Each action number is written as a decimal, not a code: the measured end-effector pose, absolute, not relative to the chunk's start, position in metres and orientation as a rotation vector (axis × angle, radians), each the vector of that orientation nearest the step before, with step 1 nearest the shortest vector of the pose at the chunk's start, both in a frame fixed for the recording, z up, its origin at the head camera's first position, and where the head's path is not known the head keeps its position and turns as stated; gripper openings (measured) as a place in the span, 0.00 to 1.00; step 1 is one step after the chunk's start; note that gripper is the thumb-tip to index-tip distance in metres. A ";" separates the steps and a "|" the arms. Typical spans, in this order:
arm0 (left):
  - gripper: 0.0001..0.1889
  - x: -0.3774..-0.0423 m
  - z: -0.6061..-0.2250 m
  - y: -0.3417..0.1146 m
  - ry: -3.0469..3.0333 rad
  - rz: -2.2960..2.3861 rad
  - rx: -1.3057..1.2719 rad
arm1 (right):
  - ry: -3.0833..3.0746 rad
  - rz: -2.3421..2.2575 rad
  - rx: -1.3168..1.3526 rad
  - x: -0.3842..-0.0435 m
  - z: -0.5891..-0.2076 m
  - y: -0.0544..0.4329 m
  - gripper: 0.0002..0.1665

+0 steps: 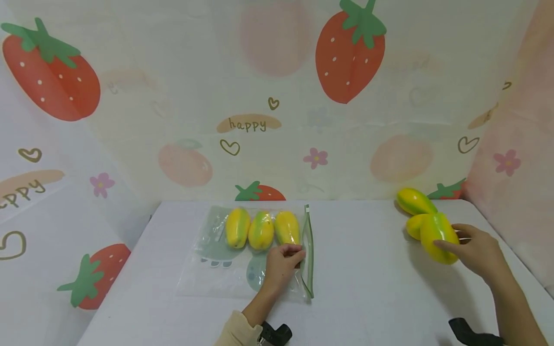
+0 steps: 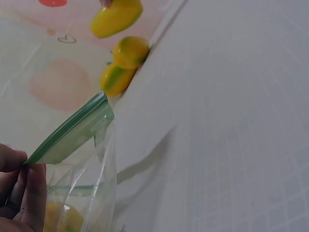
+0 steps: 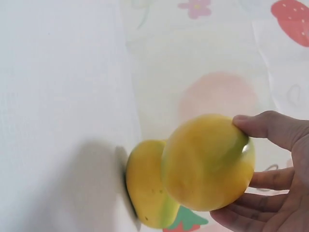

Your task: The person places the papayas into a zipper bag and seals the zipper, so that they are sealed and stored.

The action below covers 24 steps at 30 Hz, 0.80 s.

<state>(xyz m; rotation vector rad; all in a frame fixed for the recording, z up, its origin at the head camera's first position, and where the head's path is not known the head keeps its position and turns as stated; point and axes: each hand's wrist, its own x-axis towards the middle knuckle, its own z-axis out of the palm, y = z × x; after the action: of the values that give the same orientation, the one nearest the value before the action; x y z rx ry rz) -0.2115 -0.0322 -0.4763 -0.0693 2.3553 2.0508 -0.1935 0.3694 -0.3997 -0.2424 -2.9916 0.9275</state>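
A clear zip bag (image 1: 203,281) with a green closure strip (image 1: 309,250) lies on the table with three yellow-green mangoes (image 1: 261,230) inside. My left hand (image 1: 281,266) pinches the bag's edge by its opening; the left wrist view shows the green strip (image 2: 70,126) lifted and the mouth parted. At the table's right side, my right hand (image 1: 480,250) grips a mango (image 1: 438,235) between thumb and fingers, raised off the surface. Just behind it, two more mangoes rest on the table, one (image 1: 415,201) near the back edge and one (image 1: 414,227) partly hidden.
The white table (image 1: 363,288) ends at a backdrop (image 1: 277,158) printed with strawberries, hearts and flowers. A pink side panel (image 1: 519,202) borders the right edge. Black camera mounts (image 1: 473,331) show at both wrists.
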 end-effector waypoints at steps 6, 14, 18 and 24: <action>0.10 -0.212 -0.476 -0.032 2.352 2.047 -0.083 | -2.992 1.019 -0.111 -0.199 -0.396 0.352 0.50; 0.10 -0.211 -0.476 -0.032 2.357 2.048 -0.085 | -2.957 1.113 -0.019 -0.208 -0.398 0.329 0.48; 0.10 -0.211 -0.475 -0.032 2.352 2.051 -0.085 | -2.935 1.132 0.011 -0.212 -0.400 0.319 0.47; 0.10 -0.211 -0.475 -0.032 2.341 2.047 -0.104 | -2.963 1.205 0.019 -0.223 -0.403 0.304 0.47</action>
<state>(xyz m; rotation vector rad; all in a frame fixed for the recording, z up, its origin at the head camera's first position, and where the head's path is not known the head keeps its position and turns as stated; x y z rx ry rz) -0.2111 -0.0318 -0.4751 -0.1043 2.3409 2.0470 -0.2230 0.3040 -0.4030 0.0191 -2.9630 1.2049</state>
